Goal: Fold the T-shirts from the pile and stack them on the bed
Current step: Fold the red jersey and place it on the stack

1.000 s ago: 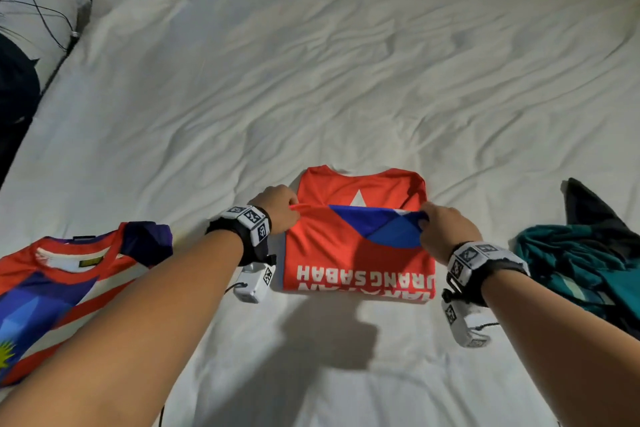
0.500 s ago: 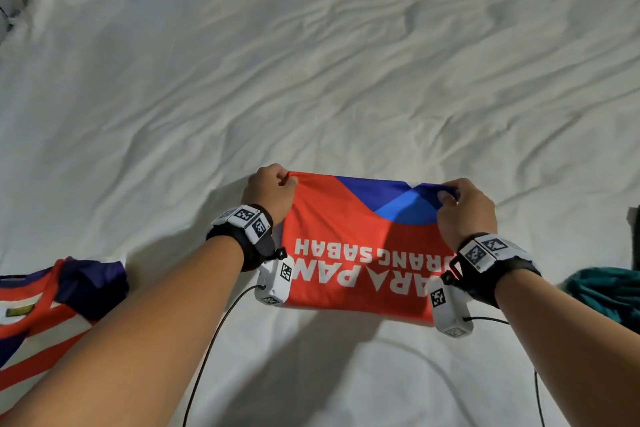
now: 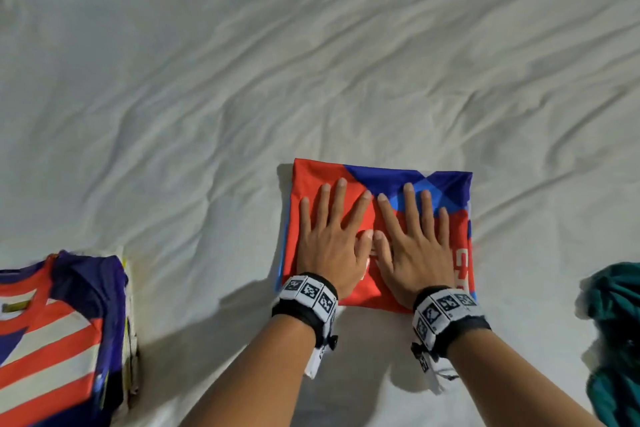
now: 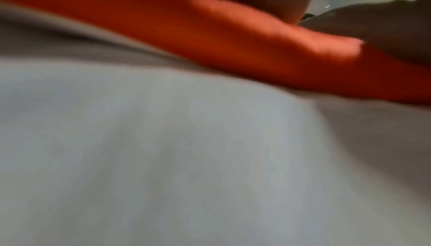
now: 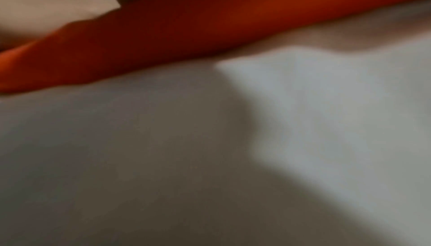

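Observation:
A red and blue T-shirt (image 3: 446,184), folded into a small rectangle, lies on the white bed sheet (image 3: 311,80) in the head view. My left hand (image 3: 334,239) presses flat on its left half with fingers spread. Beside it, thumbs nearly touching, my right hand (image 3: 414,239) lies flat on the right half. Both wrist views are blurred and show only the red fabric's edge (image 4: 233,43) (image 5: 186,32) against the sheet (image 4: 186,157) (image 5: 326,121).
A stack of folded shirts (image 3: 59,333), the top one red-and-white striped with dark blue, sits at the lower left. A crumpled teal garment (image 3: 613,340) lies at the right edge. Wrinkled white sheet stretches beyond the red shirt.
Both hands pinched the shirt's near edge, carried it over away from me, then let go. They now lie flat on the folded shirt.

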Demonstrator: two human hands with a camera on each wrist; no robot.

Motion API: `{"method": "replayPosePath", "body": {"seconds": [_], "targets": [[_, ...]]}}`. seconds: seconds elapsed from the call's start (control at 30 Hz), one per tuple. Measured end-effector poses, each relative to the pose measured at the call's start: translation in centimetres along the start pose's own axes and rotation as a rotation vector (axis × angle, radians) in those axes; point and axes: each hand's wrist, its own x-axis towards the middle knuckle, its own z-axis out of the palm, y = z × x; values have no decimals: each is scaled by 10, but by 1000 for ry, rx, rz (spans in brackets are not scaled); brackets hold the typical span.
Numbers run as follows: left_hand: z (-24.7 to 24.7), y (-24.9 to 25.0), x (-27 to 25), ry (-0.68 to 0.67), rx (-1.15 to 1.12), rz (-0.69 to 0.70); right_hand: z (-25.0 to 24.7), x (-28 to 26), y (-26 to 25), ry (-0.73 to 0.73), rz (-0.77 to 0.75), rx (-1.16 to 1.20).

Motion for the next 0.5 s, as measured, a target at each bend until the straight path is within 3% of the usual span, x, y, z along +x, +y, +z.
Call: {"method": "replayPosePath", "body": {"seconds": [0.17, 0.4, 0.5], "targets": [[6, -22, 0, 66, -28, -210, -1, -5, 21, 46, 101, 4], [2, -46, -9, 81, -14, -395, 1, -17, 42, 52, 288, 36], [-5, -21, -22, 191, -48, -359, -6, -27, 27, 135, 299, 54]]}}
